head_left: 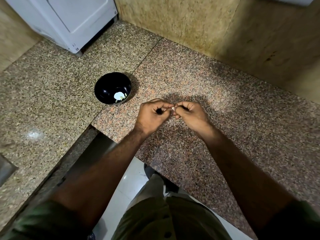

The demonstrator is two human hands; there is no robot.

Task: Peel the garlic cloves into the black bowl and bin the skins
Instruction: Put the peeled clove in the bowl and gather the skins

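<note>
Both hands pinch one garlic clove just above the granite counter: left hand holding, right hand picking. I'd peel from the tip in short pulls, then drop it in the black bowl nearby on the left, which looks to have a few peeled ones already.

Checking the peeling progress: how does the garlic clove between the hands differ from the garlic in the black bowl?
The garlic clove is pinched between the left hand and right hand above the counter; the garlic pieces lie loose in the black bowl. The held clove is nearly hidden by fingertips; the bowl's pieces lie in plain sight. Only one is held; several sit in the bowl. Both look pale.
</note>
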